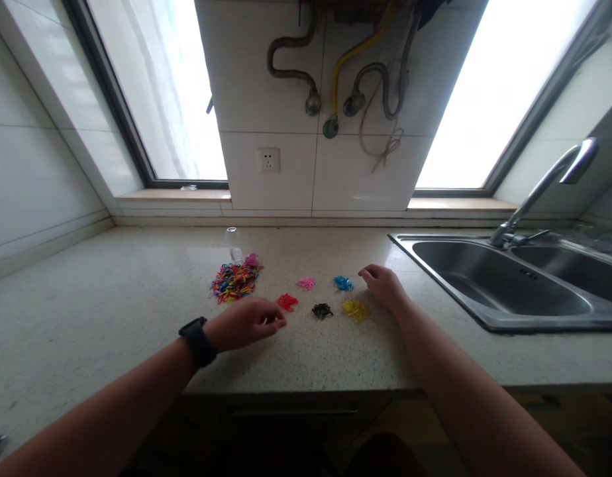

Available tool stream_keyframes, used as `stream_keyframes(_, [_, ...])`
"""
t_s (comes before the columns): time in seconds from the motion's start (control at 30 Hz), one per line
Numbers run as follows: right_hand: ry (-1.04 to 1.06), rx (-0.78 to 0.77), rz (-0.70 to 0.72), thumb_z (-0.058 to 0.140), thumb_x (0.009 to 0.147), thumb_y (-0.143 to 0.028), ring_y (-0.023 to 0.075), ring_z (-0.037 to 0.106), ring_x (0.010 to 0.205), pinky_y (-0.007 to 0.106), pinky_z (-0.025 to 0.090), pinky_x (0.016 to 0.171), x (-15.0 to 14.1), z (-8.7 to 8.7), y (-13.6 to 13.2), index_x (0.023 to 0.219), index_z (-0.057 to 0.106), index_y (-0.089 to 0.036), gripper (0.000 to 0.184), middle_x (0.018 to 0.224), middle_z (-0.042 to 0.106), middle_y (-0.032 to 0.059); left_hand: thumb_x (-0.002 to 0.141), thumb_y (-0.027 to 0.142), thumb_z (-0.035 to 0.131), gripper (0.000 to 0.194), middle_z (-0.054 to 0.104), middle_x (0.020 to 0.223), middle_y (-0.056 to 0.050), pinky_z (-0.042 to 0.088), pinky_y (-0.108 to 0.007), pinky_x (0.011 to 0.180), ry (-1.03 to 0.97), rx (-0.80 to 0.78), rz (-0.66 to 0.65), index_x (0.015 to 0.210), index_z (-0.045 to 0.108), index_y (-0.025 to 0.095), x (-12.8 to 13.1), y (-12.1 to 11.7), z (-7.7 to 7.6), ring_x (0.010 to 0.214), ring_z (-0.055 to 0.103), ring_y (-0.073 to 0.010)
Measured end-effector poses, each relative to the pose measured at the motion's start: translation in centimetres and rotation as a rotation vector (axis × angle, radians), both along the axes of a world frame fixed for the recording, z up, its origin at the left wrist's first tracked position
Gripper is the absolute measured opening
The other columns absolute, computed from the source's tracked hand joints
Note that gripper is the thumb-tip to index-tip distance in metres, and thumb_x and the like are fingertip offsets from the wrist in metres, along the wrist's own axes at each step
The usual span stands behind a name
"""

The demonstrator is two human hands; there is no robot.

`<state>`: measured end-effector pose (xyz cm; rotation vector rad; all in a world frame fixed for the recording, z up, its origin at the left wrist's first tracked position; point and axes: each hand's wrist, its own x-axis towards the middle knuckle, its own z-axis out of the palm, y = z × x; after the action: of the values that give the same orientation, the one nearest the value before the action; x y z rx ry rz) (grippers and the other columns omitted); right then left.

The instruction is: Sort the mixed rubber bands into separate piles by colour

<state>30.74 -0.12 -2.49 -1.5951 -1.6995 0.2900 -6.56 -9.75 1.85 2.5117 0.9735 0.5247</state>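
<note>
Small rubber bands lie on the counter in a large multicoloured heap [235, 281] and several single-colour piles. My left hand [249, 322], a black watch on its wrist, hovers just in front of the heap beside the red pile [287, 303]. Its fingers curl in toward the thumb; whatever they may hold is too small to make out. To the right of the blue pile [343, 283] is my right hand [383, 285], fingertips drawn together, their contents hidden. Pink bands [306, 283], black bands [322, 311] and yellow bands [356, 310] lie between my hands.
Behind the heap are a clear container [233, 245] and a pink object [251, 260]. A double steel sink [477, 324] with a tap [544, 189] is set into the counter at right. The tiled wall carries a socket [269, 160] and pipes above the counter [211, 364].
</note>
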Motion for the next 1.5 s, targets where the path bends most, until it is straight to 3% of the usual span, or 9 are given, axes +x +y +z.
stream_keyframes(0.1, [-0.018, -0.001, -0.032, 0.052, 0.081, -0.040, 0.0170, 0.056, 0.060, 0.028, 0.039, 0.060, -0.1, 0.0, 0.2, 0.083, 0.075, -0.017, 0.033, 0.065, 0.066, 0.0040, 0.094, 0.043, 0.050, 0.033, 0.066, 0.076, -0.003, 0.041, -0.024, 0.059, -0.142, 0.035, 0.236, 0.095, 0.070, 0.017, -2.4, 2.1, 1.3, 0.064, 0.056, -0.0128])
stream_keyframes(0.2, [-0.012, 0.003, -0.047, 0.052, 0.081, -0.040, 0.0169, 0.056, 0.062, 0.028, 0.038, 0.061, -0.1, -0.1, 0.5, 0.082, 0.074, -0.017, 0.032, 0.067, 0.067, 0.0044, 0.091, 0.047, 0.053, 0.035, 0.069, 0.082, -0.005, 0.044, -0.026, 0.064, -0.124, 0.208, 0.506, 0.099, 0.071, 0.018, -5.3, 4.2, 1.7, 0.068, 0.059, -0.0152])
stream_keyframes(0.3, [-0.011, 0.006, -0.054, 0.053, 0.081, -0.040, 0.0168, 0.056, 0.062, 0.028, 0.038, 0.061, 0.0, -0.3, 0.8, 0.081, 0.074, -0.018, 0.031, 0.068, 0.067, 0.0043, 0.090, 0.048, 0.055, 0.034, 0.071, 0.092, -0.007, 0.046, -0.029, 0.074, 0.005, 0.323, 0.593, 0.097, 0.073, 0.020, -7.7, 5.6, 1.1, 0.079, 0.063, -0.0189])
stream_keyframes(0.53, [-0.037, 0.015, -0.076, 0.052, 0.080, -0.039, 0.0172, 0.056, 0.061, 0.028, 0.037, 0.059, 0.1, -0.4, 1.1, 0.081, 0.075, -0.017, 0.032, 0.067, 0.067, 0.0051, 0.090, 0.052, 0.051, 0.039, 0.069, 0.096, -0.007, 0.046, -0.030, 0.076, 0.206, 0.269, 0.623, 0.105, 0.074, 0.025, -9.4, 6.8, -1.1, 0.082, 0.065, -0.0214])
stream_keyframes(0.9, [-0.041, 0.018, -0.106, 0.052, 0.080, -0.038, 0.0181, 0.058, 0.065, 0.029, 0.039, 0.061, -0.1, -0.2, 1.1, 0.080, 0.075, -0.018, 0.030, 0.070, 0.069, 0.0058, 0.090, 0.049, 0.050, 0.036, 0.070, 0.098, -0.008, 0.046, -0.031, 0.078, 0.281, 0.283, 0.699, 0.100, 0.075, 0.026, -8.9, 7.1, -2.1, 0.084, 0.066, -0.0224])
stream_keyframes(1.2, [-0.025, -0.002, -0.114, 0.053, 0.080, -0.037, 0.0179, 0.059, 0.065, 0.028, 0.039, 0.061, -0.3, 0.0, 0.9, 0.079, 0.075, -0.018, 0.029, 0.069, 0.068, 0.0052, 0.089, 0.046, 0.052, 0.034, 0.073, 0.099, -0.009, 0.047, -0.032, 0.085, 0.110, 0.282, 0.700, 0.095, 0.075, 0.021, -9.4, 7.5, -1.7, 0.090, 0.066, -0.0240])
stream_keyframes(1.5, [-0.029, -0.001, -0.114, 0.053, 0.079, -0.036, 0.0182, 0.059, 0.066, 0.028, 0.039, 0.061, -0.2, 0.0, 1.0, 0.078, 0.075, -0.019, 0.028, 0.069, 0.069, 0.0053, 0.082, 0.054, 0.057, 0.043, 0.074, 0.082, -0.006, 0.047, -0.028, 0.063, -0.146, 0.072, 0.774, 0.095, 0.075, 0.017, -8.9, 7.5, -1.4, 0.070, 0.066, -0.0203])
